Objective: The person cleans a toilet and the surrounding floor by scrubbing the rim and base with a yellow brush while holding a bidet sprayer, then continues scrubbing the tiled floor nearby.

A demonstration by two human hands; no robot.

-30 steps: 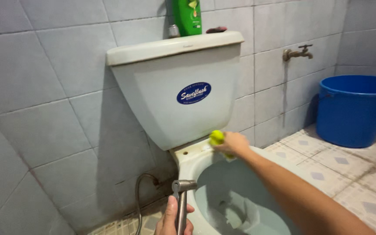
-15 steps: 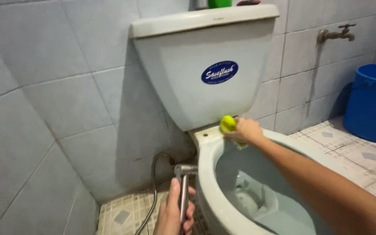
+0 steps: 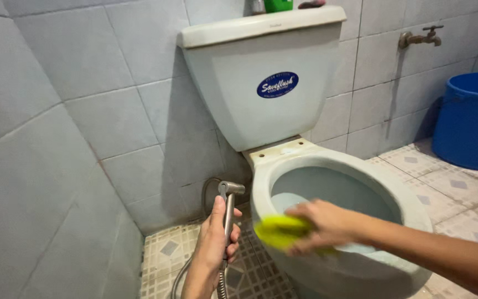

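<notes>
Pale blue-grey tiles cover the wall [image 3: 84,111] all around. The biggest thing is the toilet tank [image 3: 261,83], up at 12 o'clock, with a dark blue oval sticker [image 3: 277,84] on its front. Below it sits the toilet bowl [image 3: 410,210], with no seat on it. A big blue bucket [image 3: 468,122] stands on the floor at 3 o'clock, well apart from the bowl. A metal tap [image 3: 419,37] sticks out of the wall at 1 o'clock.

The right hand [image 3: 322,224] is at 5 o'clock. Its fingers are pressed onto a yellow-green sponge [image 3: 278,230], and the sponge sits on the bowl's front left rim. The left hand [image 3: 217,235] is at 6 o'clock, just beside the bowl. Its fingers are curled tight around a metal spray handle [image 3: 229,207] that points up. A metal hose [image 3: 186,271] hangs from it to the floor.

What could go wrong? The sponge looks wet and blurry, so I think it could slip off the round rim into the bowl. A thumb squeeze on the sprayer could splash water on the wall or the arm. The hose loops near the feet and might catch.

A green bottle [image 3: 278,5] stands on the tank lid, partly cut off. Nothing blocks the rim.
</notes>
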